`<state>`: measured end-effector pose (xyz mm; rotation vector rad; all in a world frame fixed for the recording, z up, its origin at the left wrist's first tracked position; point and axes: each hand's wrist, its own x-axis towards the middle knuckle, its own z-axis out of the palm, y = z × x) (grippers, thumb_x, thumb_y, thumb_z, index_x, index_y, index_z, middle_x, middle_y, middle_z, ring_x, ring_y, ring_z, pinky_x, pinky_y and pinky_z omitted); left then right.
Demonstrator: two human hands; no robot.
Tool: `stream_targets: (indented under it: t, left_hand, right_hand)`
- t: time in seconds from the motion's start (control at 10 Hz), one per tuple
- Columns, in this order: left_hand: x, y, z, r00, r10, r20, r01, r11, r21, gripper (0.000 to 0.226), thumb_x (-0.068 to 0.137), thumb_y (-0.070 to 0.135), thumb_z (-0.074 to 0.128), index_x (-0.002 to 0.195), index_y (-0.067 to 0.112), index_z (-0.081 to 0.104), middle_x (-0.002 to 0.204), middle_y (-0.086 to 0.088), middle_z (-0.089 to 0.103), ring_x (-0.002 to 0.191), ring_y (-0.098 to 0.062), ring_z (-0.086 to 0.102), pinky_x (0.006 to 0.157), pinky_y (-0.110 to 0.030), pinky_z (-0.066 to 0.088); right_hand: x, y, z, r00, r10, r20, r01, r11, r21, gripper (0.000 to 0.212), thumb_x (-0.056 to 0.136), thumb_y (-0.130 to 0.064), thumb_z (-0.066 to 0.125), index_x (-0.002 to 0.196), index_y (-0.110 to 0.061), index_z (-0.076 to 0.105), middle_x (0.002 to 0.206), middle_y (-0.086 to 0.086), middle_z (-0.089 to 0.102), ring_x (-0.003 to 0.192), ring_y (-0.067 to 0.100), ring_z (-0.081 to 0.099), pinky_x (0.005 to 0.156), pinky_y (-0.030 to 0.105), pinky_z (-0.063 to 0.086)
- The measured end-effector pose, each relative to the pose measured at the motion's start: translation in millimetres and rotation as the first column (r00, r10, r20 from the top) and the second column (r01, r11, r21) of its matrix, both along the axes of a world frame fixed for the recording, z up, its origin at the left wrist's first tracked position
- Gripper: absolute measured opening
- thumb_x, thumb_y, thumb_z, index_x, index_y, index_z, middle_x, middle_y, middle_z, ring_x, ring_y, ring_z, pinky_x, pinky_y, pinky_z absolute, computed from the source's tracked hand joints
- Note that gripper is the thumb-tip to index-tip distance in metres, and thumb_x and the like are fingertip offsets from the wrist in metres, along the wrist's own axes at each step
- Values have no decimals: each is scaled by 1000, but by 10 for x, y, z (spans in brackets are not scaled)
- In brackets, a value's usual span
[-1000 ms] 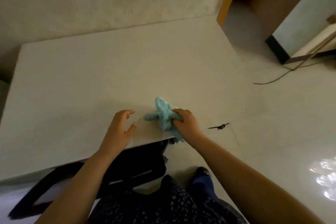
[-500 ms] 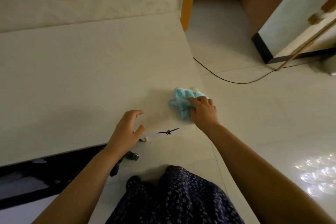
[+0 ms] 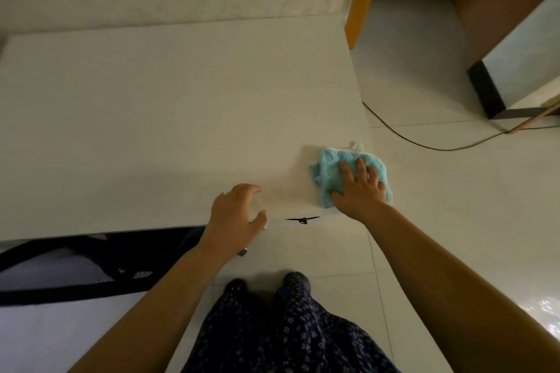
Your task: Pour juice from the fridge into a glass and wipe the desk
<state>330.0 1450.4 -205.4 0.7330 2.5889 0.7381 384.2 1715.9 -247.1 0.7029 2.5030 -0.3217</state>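
While it is lying at the near right corner of the desk (image 3: 151,130), the one fluffy light-blue cloth (image 3: 327,166) with its white tag is lying flatter than half a second ago, when curled fingers were bunching it. The right hand (image 3: 359,191) is pressing it with splayed, straight fingers. The left hand (image 3: 235,218) is sitting at the desk's near edge, loosely curled and holding nothing.

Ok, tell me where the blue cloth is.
In the head view the blue cloth lies on the near right corner of the desk, flat under the right hand; the left hand is just left of it.
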Motion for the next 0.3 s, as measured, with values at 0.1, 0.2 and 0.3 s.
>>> stream_targets:
  t: [0.1,0.2,0.3]
  left_hand:
    - [-11,-48,90,1000,5,6,-5,1000,17,53,83,43,45,126,13,49,131,-4,51,116,-23,50,101,-44,35]
    - [-66,-151,112,1000,15,-3,-15,998,67,50,83,39,47,125,13,50,130,-3,52,116,-24,50,102,-46,36]
    - [-178,-252,193,998,21,-54,-14,991,135,44,87,34,52,125,13,49,129,-4,52,118,-22,50,102,-45,38]
  right_hand:
    - [16,-64,53,999,5,35,-7,999,32,76,88,-56,39,146,-33,-3,156,8,-12,141,35,-5,113,51,10]
    - [-9,-202,190,995,8,-102,0,997,83,68,89,-46,45,146,-25,12,156,8,6,140,34,8,112,49,13]
    - [-213,-441,417,931,53,-362,-33,998,61,47,91,-36,45,135,-21,37,144,9,35,130,31,31,107,46,23]
